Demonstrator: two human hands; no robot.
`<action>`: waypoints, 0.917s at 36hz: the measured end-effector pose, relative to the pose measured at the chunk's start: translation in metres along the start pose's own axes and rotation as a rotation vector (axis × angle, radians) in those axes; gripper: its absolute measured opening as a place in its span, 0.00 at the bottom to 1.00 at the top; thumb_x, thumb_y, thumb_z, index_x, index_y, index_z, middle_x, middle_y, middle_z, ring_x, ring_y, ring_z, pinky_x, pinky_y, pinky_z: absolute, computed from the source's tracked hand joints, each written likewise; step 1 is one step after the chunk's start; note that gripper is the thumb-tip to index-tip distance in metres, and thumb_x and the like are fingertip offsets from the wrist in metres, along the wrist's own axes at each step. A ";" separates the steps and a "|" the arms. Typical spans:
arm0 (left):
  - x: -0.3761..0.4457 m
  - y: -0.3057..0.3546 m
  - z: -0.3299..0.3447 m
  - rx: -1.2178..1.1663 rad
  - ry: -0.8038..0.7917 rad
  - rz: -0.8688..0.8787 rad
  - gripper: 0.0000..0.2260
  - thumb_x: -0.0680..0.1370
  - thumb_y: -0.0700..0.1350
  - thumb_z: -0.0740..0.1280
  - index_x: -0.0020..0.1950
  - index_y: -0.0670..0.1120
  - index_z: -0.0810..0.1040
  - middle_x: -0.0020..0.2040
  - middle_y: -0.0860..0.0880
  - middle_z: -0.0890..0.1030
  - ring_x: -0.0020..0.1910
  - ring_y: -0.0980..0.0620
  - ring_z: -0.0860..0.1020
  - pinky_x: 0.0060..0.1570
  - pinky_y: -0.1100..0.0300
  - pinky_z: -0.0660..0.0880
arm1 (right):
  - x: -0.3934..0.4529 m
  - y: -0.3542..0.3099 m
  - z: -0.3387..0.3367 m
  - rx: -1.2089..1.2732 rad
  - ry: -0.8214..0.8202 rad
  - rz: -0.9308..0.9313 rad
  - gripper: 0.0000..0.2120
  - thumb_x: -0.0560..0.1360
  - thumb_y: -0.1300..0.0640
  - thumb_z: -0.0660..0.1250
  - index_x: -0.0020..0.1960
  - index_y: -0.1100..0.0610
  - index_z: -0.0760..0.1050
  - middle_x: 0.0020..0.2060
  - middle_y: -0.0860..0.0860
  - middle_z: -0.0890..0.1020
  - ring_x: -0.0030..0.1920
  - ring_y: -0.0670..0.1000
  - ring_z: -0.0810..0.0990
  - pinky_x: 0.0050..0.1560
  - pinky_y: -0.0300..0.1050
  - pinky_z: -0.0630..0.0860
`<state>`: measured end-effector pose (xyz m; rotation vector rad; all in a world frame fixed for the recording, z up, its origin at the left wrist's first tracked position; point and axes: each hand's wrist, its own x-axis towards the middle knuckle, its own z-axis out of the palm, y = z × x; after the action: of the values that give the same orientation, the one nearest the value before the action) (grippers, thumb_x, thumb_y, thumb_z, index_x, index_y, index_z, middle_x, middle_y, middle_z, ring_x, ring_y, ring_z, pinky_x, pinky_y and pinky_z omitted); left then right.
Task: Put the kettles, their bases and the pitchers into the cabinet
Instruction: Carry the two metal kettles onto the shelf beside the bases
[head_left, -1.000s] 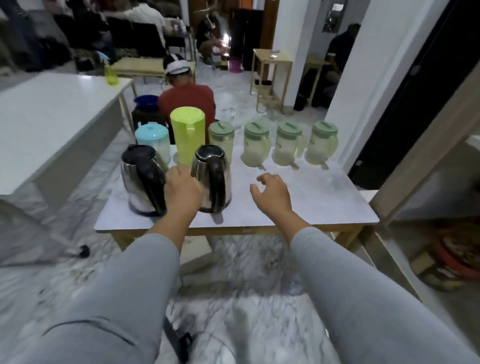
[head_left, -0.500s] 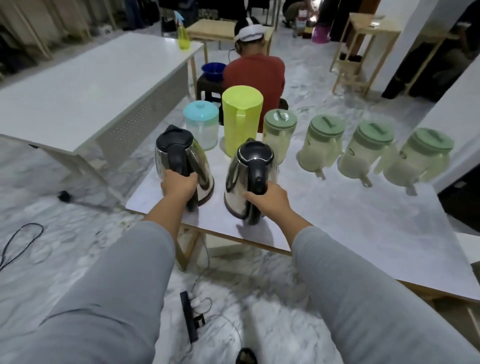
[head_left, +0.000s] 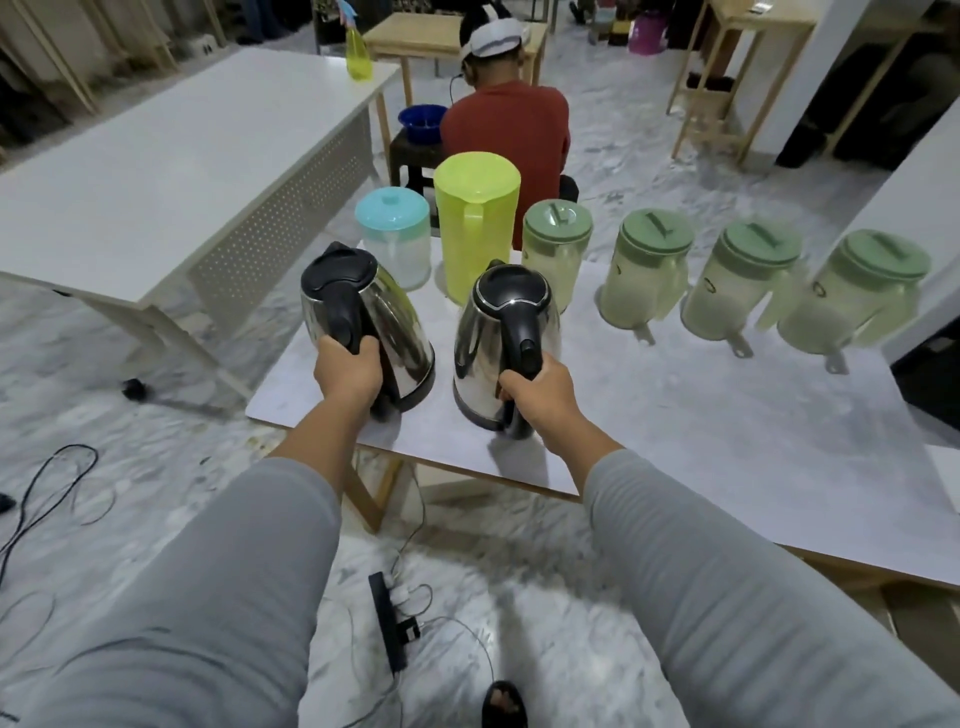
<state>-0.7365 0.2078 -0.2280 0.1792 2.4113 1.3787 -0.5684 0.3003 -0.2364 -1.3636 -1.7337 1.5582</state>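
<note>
Hands (head_left: 347, 370) (head_left: 540, 396) in closed grip on two kettle handles (head_left: 340, 317) (head_left: 524, 338).

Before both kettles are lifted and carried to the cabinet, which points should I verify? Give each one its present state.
1. Left hand grips the left kettle handle: ok.
2. Right hand grips the right kettle handle: ok.
3. Both lids closed: ok.
4. Kettles free of their bases: cannot tell, undersides hidden.
5. Room from the yellow pitcher behind: ok.
6. Cabinet open and reachable: cannot tell, out of view.
</note>
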 end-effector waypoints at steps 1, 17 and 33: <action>-0.001 0.000 -0.001 -0.015 0.003 0.002 0.17 0.79 0.46 0.60 0.66 0.40 0.67 0.63 0.41 0.74 0.60 0.41 0.73 0.51 0.56 0.68 | -0.001 -0.001 -0.001 0.008 0.012 -0.008 0.05 0.71 0.65 0.66 0.46 0.60 0.72 0.32 0.50 0.74 0.31 0.46 0.73 0.33 0.38 0.70; -0.031 0.019 -0.048 0.097 -0.198 0.276 0.16 0.79 0.46 0.60 0.62 0.37 0.68 0.60 0.38 0.74 0.58 0.39 0.74 0.54 0.49 0.72 | -0.089 -0.028 -0.008 0.029 0.306 -0.054 0.05 0.71 0.63 0.65 0.43 0.56 0.70 0.31 0.52 0.75 0.34 0.52 0.74 0.37 0.42 0.71; -0.141 0.015 -0.084 0.129 -0.582 0.547 0.17 0.79 0.45 0.60 0.64 0.38 0.67 0.61 0.38 0.74 0.59 0.39 0.73 0.50 0.53 0.69 | -0.254 -0.014 -0.023 0.069 0.693 0.010 0.04 0.72 0.62 0.65 0.47 0.58 0.73 0.34 0.52 0.77 0.34 0.50 0.78 0.33 0.39 0.73</action>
<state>-0.6376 0.1080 -0.1427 1.1699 2.0121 1.1416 -0.4477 0.0937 -0.1457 -1.6204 -1.2292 0.9573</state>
